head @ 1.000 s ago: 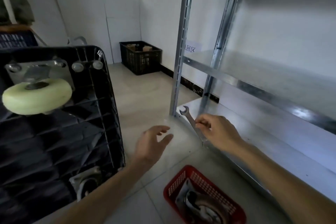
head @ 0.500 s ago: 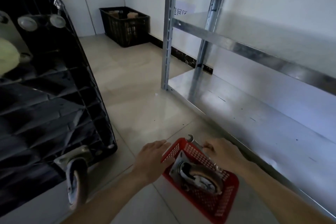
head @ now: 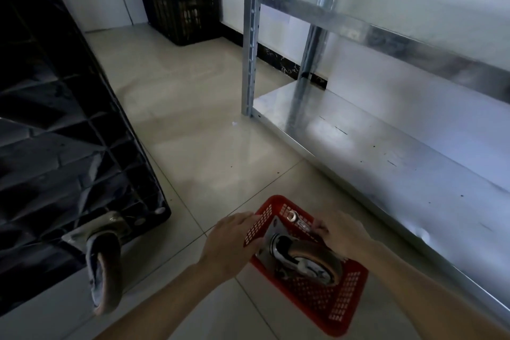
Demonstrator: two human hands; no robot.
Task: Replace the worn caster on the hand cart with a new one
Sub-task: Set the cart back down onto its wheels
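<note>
A red plastic basket (head: pixel 335 309) sits on the floor tiles in front of me. Inside it lies a caster (head: pixel 309 259) with a square steel plate and a brownish wheel. My right hand (head: pixel 343 233) holds a silver wrench (head: pixel 296 218) low over the basket's far side, its open jaw pointing away from me. My left hand (head: pixel 231 243) grips the basket's left rim. The black hand cart (head: pixel 69 152) stands tipped on its side at the left, with a worn grey caster (head: pixel 103 265) bolted at its lower corner.
A galvanised steel shelf rack (head: pixel 386 163) fills the right side, its upright post (head: pixel 249 36) standing on the floor. A black crate (head: pixel 182 8) sits against the far wall. Beige floor tiles lie between cart and rack.
My right hand carried the wrench from the rack's bottom shelf down into the red basket. My left hand came down and took hold of the basket's rim. The view tilted downward.
</note>
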